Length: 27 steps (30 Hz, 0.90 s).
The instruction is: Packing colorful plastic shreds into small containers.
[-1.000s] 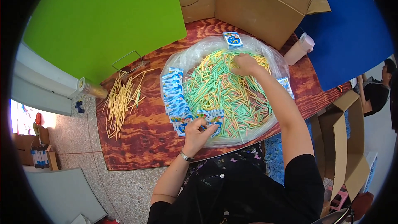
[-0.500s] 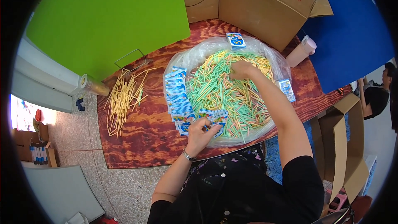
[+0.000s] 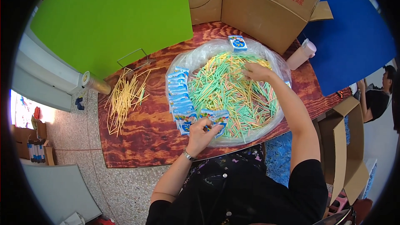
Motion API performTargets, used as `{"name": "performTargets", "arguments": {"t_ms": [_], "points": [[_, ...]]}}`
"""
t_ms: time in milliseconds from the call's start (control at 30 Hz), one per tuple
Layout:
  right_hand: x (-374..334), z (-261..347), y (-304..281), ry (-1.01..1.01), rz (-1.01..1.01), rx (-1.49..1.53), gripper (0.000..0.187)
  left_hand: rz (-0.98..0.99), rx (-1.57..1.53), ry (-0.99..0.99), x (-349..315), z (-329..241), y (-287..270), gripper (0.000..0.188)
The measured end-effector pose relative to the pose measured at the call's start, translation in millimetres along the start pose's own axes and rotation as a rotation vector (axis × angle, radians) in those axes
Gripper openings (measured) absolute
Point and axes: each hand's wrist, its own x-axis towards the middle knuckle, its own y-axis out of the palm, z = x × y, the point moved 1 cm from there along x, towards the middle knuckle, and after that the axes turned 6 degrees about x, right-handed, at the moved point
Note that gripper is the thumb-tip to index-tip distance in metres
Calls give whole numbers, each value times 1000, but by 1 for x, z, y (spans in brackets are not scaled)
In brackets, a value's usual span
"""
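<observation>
A broad heap of thin green, yellow and pink sticks fills a round tray or basin lined with a clear plastic bag. My right hand is over the heap's far right part, fingers apart at the sticks, with nothing plainly gripped. At the near edge, my left hand pinches a small blue-and-white packet. A row of overlapping packets of the same kind lies along the bag's left side. Another blue-and-white packet rests on the far rim.
Loose yellow sticks lie on the left of the wood-patterned table, by a clear cylindrical container and a wire stand. Cardboard boxes and a pink bottle stand behind. An open carton is at right; a person sits beyond.
My right hand has shifted rightward over the heap, and its fingers show more apart. My forearm now mostly covers the packet on the right rim. The left hand keeps its place.
</observation>
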Motion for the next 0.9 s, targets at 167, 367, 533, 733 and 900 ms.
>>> {"name": "performTargets", "arguments": {"t_ms": [167, 367, 533, 733, 900], "points": [[-6, -24, 13, -222, -76, -515, 38, 13, -16, 17, 0, -7, 1, 32], [-22, -3, 16, 56, 104, -855, 39, -1, -12, 47, -5, -2, 2, 34], [-47, 1, -9, 43, 30, -671, 46, -21, -34, 43, -9, -3, 1, 35], [-70, 8, 7, 82, 173, -866, 33, -4, -53, 15, -12, 2, 0, 33], [-55, -33, 65, 242, 147, -947, 25, 29, -98, 10, -10, 1, 7, 32]]}}
